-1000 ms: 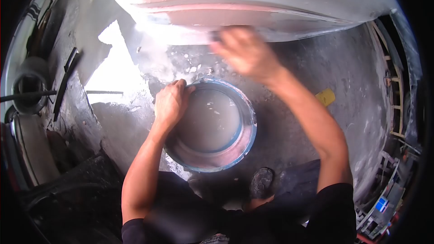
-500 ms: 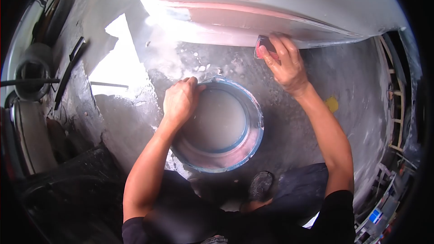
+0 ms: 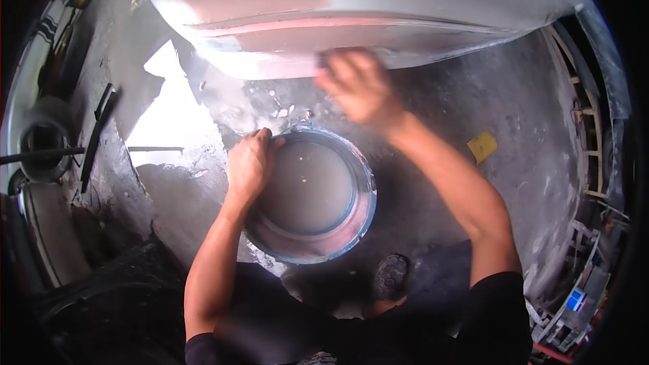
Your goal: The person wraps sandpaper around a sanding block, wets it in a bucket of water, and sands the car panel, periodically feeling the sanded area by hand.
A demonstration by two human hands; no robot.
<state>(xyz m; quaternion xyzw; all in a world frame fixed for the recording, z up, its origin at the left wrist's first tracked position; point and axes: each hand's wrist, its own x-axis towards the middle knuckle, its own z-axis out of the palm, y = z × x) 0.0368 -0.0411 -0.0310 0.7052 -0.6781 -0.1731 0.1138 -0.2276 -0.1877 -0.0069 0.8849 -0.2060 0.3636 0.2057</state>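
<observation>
My left hand (image 3: 250,165) grips the upper left rim of a blue round tub (image 3: 368,206), fingers wrapped over its edge. Cloudy greyish liquid (image 3: 307,186) fills the inside of the tub. Blurred by motion, my right hand (image 3: 358,88) is closed on a dark and pink pad, of which only a small part shows at the fingertips. That hand is at the lower edge of a large white panel (image 3: 405,0) with pinkish patches, beyond the tub.
A yellow piece (image 3: 482,147) lies on the grey floor (image 3: 534,196) to the right. At the left are a black strip (image 3: 98,136), a tyre-like ring (image 3: 46,136) and dark sheeting (image 3: 115,297). A slatted frame (image 3: 593,142) stands at the far right.
My right hand has swept left along the panel's lower edge with the pad, after moving right before that. My left hand keeps its hold on the tub. The whole view has shifted slightly.
</observation>
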